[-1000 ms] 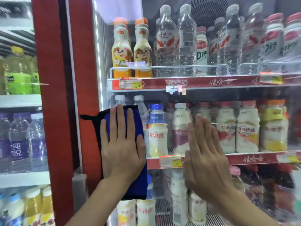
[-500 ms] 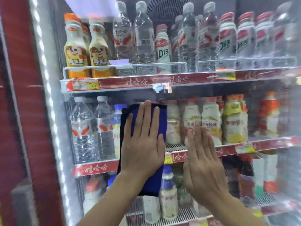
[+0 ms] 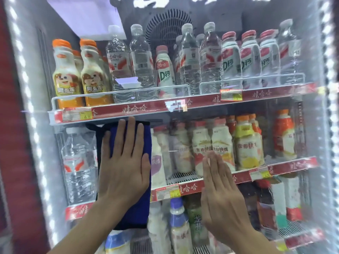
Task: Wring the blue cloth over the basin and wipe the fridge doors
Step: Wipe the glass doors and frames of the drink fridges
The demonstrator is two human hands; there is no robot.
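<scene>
Left hand (image 3: pixel 124 173) flat, fingers straight and slightly spread, palm pressing the cloth (image 3: pixel 136 213) against the fridge door (image 3: pixel 311 132) glass. The cloth is blue with a dark edge and hangs flat on the left half of the glass. Its top edge sits just under the top shelf (image 3: pixel 134 108) rail and its bottom edge below the wrist, at the level of the bottom row of bottles. It is not bunched, and one corner sticks out to the upper left. Right hand (image 3: pixel 222 195) also flat, fingers straight and held together, palm toward the glass just right of the cloth, holding nothing. Can't tell whether it touches the glass. The hands are beside each other, apart. Behind the glass: orange-cap bottles (image 3: pixel 67 74) at top left, water bottles (image 3: pixel 139 61) next to them, a fan grille (image 3: pixel 168 28) on the back wall, milk-drink bottles (image 3: pixel 222 143) on the middle shelf (image 3: pixel 293 165). A yellow price tag (image 3: pixel 77 115) on the top rail. LED strip (image 3: pixel 27 99) runs down the left door edge, red frame (image 3: pixel 11 143) left of it. The glass looks hazy toward the right side.
</scene>
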